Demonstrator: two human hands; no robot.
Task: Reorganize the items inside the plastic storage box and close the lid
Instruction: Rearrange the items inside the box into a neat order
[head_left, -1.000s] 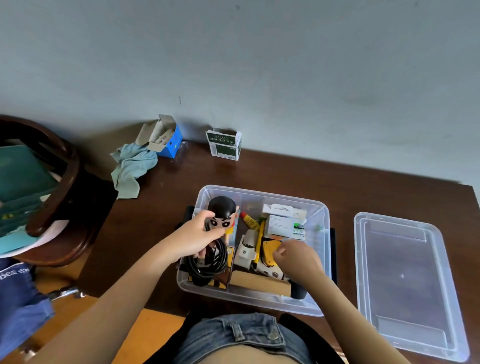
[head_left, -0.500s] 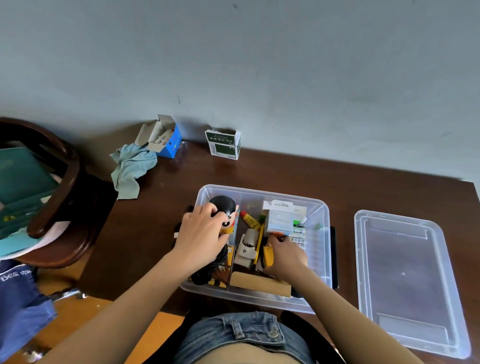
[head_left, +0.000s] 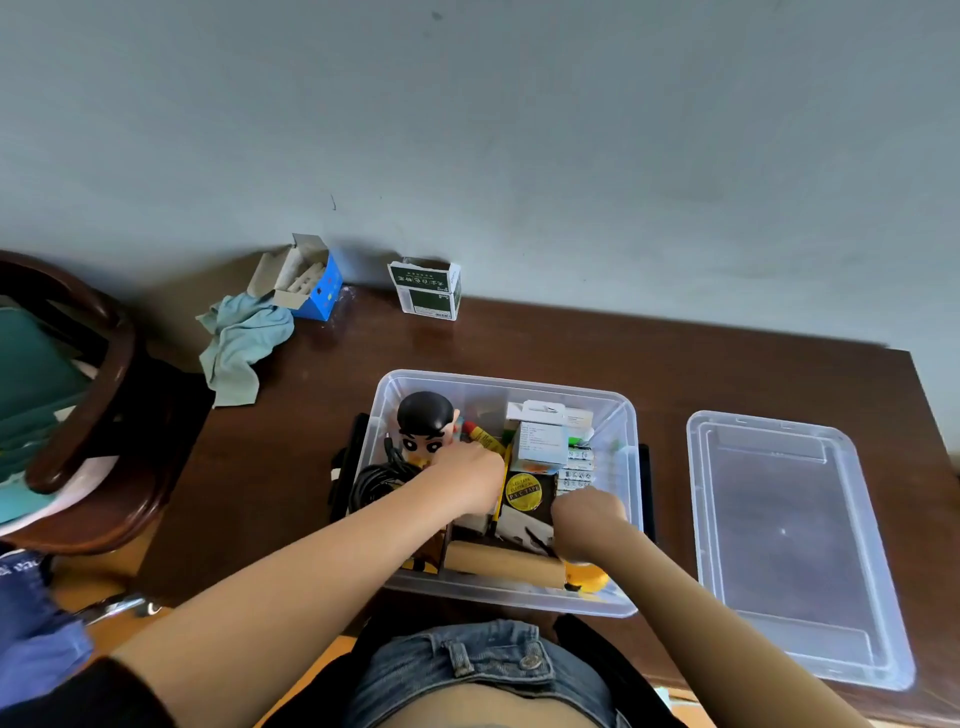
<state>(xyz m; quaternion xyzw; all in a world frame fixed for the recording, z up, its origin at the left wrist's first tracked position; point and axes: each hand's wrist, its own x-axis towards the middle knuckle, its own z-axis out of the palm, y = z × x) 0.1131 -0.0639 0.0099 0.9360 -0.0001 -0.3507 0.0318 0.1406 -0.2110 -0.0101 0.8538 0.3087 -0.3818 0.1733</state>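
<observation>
A clear plastic storage box (head_left: 626, 431), lidless, is set on the dark wooden surface (head_left: 291, 467) near its front edge, directly before the person. Its lid (head_left: 789, 545) is laid flat on the surface just to the right, apart from the box by a narrow strip of bare wood. The box is closely packed: a black-haired doll figure (head_left: 425, 423) at the back left, a coiled black cable (head_left: 376, 480) against the left wall, a white carton (head_left: 540, 439) upright at the back centre, a yellow tape roll (head_left: 523, 491) in the middle, a brown cardboard tube (head_left: 504, 566) along the front wall. Little free room is left inside, save a strip by the right wall. The left hand (head_left: 467, 480) is lowered into the middle of the box beside the doll, fingers curled; what is grasped cannot be told. The right hand (head_left: 587, 519) is clenched over the front right contents, its hold hidden. At the wall are kept a blue carton (head_left: 317, 291), a green carton (head_left: 428, 288) and a pale cloth (head_left: 239, 343), well apart from the box.
</observation>
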